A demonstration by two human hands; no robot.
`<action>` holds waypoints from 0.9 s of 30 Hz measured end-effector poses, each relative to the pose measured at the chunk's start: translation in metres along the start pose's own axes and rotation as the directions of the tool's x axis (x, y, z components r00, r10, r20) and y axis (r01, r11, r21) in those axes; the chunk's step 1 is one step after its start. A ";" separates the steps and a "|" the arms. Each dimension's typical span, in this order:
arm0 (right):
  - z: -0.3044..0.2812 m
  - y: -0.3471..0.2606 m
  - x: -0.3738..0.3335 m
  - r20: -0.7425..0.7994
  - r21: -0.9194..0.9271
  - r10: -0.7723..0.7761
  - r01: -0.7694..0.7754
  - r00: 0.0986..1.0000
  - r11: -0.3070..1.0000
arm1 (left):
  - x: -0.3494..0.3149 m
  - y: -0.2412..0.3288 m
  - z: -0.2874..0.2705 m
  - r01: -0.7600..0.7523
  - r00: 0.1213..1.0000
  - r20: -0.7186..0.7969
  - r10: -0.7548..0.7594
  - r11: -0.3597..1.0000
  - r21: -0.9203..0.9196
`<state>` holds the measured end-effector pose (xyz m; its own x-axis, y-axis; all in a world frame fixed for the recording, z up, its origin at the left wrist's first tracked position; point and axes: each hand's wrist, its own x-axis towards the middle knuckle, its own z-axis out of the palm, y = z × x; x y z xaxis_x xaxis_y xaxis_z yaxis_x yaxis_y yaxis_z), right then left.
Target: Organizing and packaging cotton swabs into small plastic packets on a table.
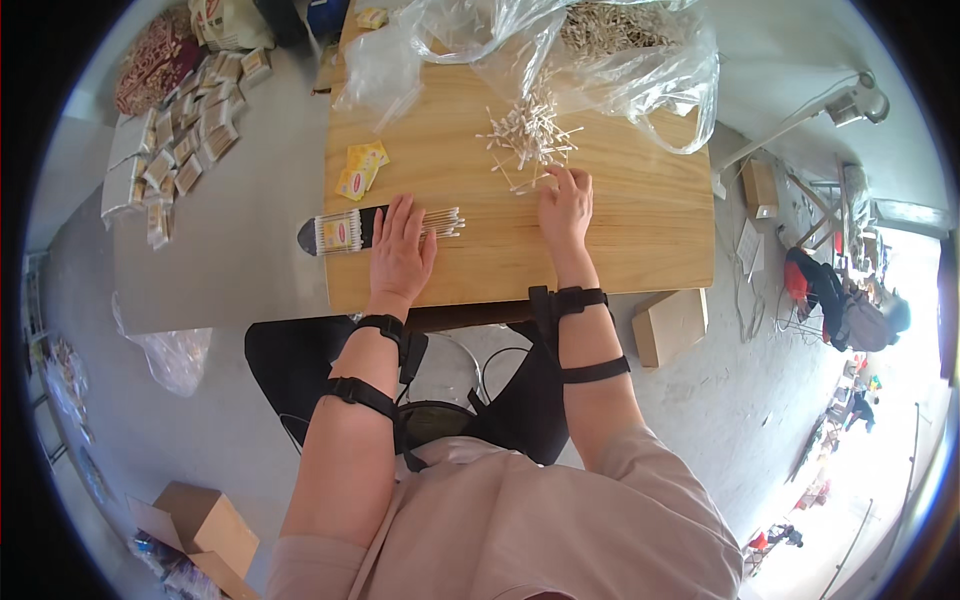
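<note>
My left hand (400, 246) lies flat, fingers stretched, over a dark flat holder and the near ends of a row of cotton swabs (442, 222). Left of it, a clear pack of cotton swabs (338, 232) with a yellow card inside rests on the holder's rounded dark end (307, 236). My right hand (567, 208) is at the near edge of a loose pile of cotton swabs (530, 130). Its fingers are bent together around the end of a swab, partly hidden by the hand. Two yellow cards (362, 170) lie beyond my left hand.
Clear plastic bags (630, 85) cover the table's far side, one holding a heap of wooden-stemmed swabs (615, 28). Many filled packs (190, 130) are piled on the grey table to the left. Cardboard boxes (670, 327) stand on the floor, and a white lamp arm (790, 130) is at the right.
</note>
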<state>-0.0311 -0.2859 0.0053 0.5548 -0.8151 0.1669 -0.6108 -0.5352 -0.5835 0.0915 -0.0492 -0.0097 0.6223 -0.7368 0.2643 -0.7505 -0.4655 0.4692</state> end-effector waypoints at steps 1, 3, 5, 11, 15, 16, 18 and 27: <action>0.001 0.001 0.002 -0.014 -0.053 -0.054 0.054 0.998 0.997 | -0.001 -0.001 0.000 0.000 1.000 0.003 0.000 1.000 -0.009; 0.001 0.003 0.004 -0.022 -0.107 -0.110 0.107 0.994 0.988 | -0.001 -0.002 0.002 0.001 1.000 0.000 -0.001 1.000 -0.018; -0.003 0.004 0.005 0.054 -0.097 -0.144 0.149 0.988 0.984 | -0.002 -0.002 0.000 0.003 1.000 -0.003 -0.003 1.000 -0.025; -0.019 0.017 -0.006 0.222 0.058 -0.138 0.128 0.965 0.990 | -0.002 0.000 -0.001 0.005 1.000 -0.011 -0.005 0.999 -0.040; -0.013 0.015 -0.018 0.216 0.105 -0.141 0.121 0.966 0.987 | -0.002 -0.001 -0.002 0.010 1.000 -0.004 -0.010 0.999 -0.033; -0.012 0.011 -0.022 0.213 0.110 -0.147 0.125 0.966 0.986 | -0.002 -0.001 -0.002 0.007 1.000 -0.006 -0.007 0.999 -0.035; -0.006 0.003 -0.026 0.213 0.118 -0.154 0.131 0.965 0.984 | -0.002 -0.002 -0.001 0.008 1.000 0.001 -0.008 0.999 -0.035; 0.033 -0.048 -0.025 0.235 0.177 -0.283 0.246 0.930 0.953 | -0.003 -0.004 0.001 0.005 1.000 0.001 -0.005 0.999 -0.050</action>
<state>0.0029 -0.2325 0.0025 0.8217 -0.5540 0.1339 -0.3457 -0.6712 -0.6557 0.0925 -0.0458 -0.0134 0.6258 -0.7351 0.2609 -0.7351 -0.4439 0.5124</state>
